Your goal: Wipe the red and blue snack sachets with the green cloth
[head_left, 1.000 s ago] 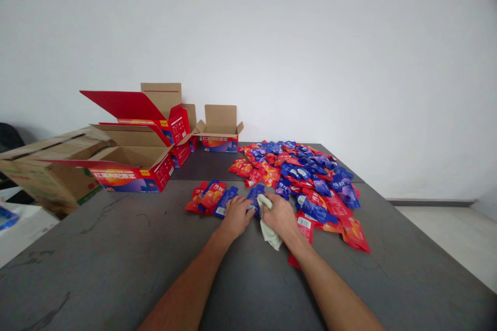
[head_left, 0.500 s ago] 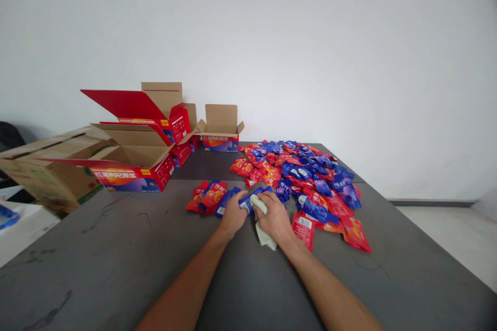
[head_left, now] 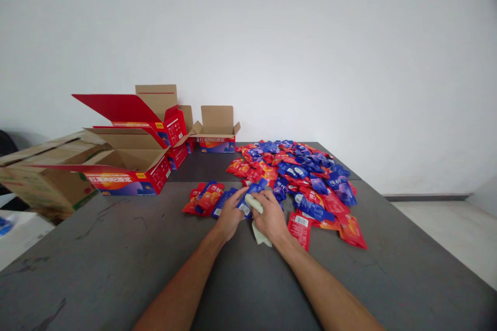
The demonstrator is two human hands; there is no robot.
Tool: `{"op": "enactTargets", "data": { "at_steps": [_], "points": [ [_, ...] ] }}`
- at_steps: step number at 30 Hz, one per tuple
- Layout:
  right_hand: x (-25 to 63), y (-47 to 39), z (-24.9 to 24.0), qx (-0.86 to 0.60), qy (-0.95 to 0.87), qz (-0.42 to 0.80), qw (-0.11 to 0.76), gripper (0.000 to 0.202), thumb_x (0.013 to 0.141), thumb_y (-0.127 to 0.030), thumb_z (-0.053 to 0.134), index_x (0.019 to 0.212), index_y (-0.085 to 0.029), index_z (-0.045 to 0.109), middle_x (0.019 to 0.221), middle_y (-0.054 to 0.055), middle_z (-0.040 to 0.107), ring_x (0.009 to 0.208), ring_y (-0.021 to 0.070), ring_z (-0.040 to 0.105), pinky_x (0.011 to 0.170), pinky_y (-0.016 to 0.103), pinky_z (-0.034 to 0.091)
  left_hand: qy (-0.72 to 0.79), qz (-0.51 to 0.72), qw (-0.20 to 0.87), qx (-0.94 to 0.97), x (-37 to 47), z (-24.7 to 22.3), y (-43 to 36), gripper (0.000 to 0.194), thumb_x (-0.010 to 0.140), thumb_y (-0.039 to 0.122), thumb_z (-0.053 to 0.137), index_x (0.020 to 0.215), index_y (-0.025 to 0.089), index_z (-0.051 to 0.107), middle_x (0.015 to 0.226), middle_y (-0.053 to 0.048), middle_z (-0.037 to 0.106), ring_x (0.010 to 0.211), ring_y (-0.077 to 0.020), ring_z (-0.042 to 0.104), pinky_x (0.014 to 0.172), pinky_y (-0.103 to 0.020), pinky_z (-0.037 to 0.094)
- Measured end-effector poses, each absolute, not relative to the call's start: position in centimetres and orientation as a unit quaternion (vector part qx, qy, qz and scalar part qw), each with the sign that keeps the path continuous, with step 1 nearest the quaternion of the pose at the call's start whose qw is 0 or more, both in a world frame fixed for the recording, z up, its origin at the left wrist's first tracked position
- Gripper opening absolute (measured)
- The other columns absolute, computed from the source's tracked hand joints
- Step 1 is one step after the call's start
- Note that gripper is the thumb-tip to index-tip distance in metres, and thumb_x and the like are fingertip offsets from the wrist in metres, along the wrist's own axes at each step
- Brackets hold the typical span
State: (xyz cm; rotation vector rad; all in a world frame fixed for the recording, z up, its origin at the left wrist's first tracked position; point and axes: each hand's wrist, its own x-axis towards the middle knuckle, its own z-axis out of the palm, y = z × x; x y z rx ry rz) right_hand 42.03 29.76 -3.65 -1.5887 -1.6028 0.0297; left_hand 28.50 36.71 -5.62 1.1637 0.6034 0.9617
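Near the middle of the grey table, my right hand (head_left: pixel 271 215) is closed on a pale cloth (head_left: pixel 259 234), whose end hangs below the palm. A blue pouch (head_left: pixel 244 205) lies between my hands, under the cloth's upper part. My left hand (head_left: pixel 230 215) grips the left edge of that pouch; its fingertips are partly hidden. Just left of it lies another blue pouch (head_left: pixel 222 203), beside a red pouch (head_left: pixel 210 197) that overlaps others. To the right of my right hand is a red pouch with a white label (head_left: pixel 299 229).
A large pile of red and blue pouches (head_left: pixel 306 170) spreads over the right rear of the table (head_left: pixel 128 248). Open printed boxes stand at the left, one in front (head_left: pixel 128 181) and a smaller one (head_left: pixel 216 144) farther back. A large brown carton (head_left: pixel 42 181) is beyond the left edge.
The view has shifted slightly, so most things sit a little farther left. The blue pouch between my hands now shows more of its surface and stands more upright.
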Motion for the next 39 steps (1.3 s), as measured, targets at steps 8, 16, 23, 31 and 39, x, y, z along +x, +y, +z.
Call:
{"op": "enactTargets", "data": {
  "at_steps": [8, 16, 23, 31, 39],
  "points": [
    [44.3, 30.0, -3.1, -0.667, -0.581, -0.027, 0.466, 0.041, 0.086, -0.018, 0.056, 0.123, -0.031, 0.069, 0.112, 0.006, 0.058, 0.092, 0.0184, 0.062, 0.086, 0.03, 0.053, 0.237, 0.409, 0.659, 0.586, 28.8, -5.8, 36.4, 0.078, 0.06, 0.001, 0.058, 0.135, 0.021, 0.061, 0.132, -0.008, 0.066, 0.116, -0.0272, 0.062, 0.097, -0.04, 0.051],
    [41.8, 29.3, -3.6, -0.625, -0.666, 0.008, 0.407, 0.042, 0.083, -0.013, 0.058, 0.12, -0.031, 0.07, 0.107, 0.005, 0.058, 0.093, 0.0176, 0.061, 0.08, 0.026, 0.052, 0.248, 0.476, 0.646, 0.542, 28.6, -6.0, 37.0, 0.079, 0.056, 0.0, 0.055, 0.131, 0.021, 0.064, 0.132, -0.009, 0.066, 0.122, -0.0271, 0.06, 0.105, -0.04, 0.046],
    [41.1, 29.3, -3.4, -0.601, -0.666, 0.05, 0.439, 0.04, 0.084, -0.014, 0.057, 0.12, -0.029, 0.07, 0.105, 0.005, 0.061, 0.097, 0.0179, 0.062, 0.088, 0.029, 0.053, 0.257, 0.489, 0.705, 0.445, 28.7, -5.0, 36.8, 0.072, 0.059, 0.004, 0.062, 0.129, 0.019, 0.063, 0.122, -0.01, 0.07, 0.099, -0.0219, 0.068, 0.079, -0.028, 0.052],
    [42.4, 29.9, -3.4, -0.652, -0.558, 0.074, 0.509, 0.04, 0.086, -0.03, 0.062, 0.125, -0.023, 0.065, 0.12, 0.007, 0.069, 0.11, 0.0235, 0.065, 0.1, 0.039, 0.05, 0.304, 0.531, 0.681, 0.403, 28.2, -3.2, 36.4, 0.059, 0.065, 0.019, 0.076, 0.123, 0.02, 0.065, 0.104, -0.006, 0.071, 0.078, -0.0149, 0.065, 0.066, -0.025, 0.052],
    [41.7, 29.3, -2.7, -0.634, -0.552, 0.102, 0.532, 0.034, 0.087, -0.036, 0.062, 0.119, -0.024, 0.066, 0.113, 0.004, 0.073, 0.101, 0.0221, 0.068, 0.093, 0.036, 0.053, 0.376, 0.477, 0.613, 0.506, 28.2, -4.6, 37.1, 0.04, 0.073, 0.03, 0.073, 0.112, 0.02, 0.074, 0.111, -0.008, 0.073, 0.085, -0.0171, 0.067, 0.074, -0.027, 0.051]
  ]
}}
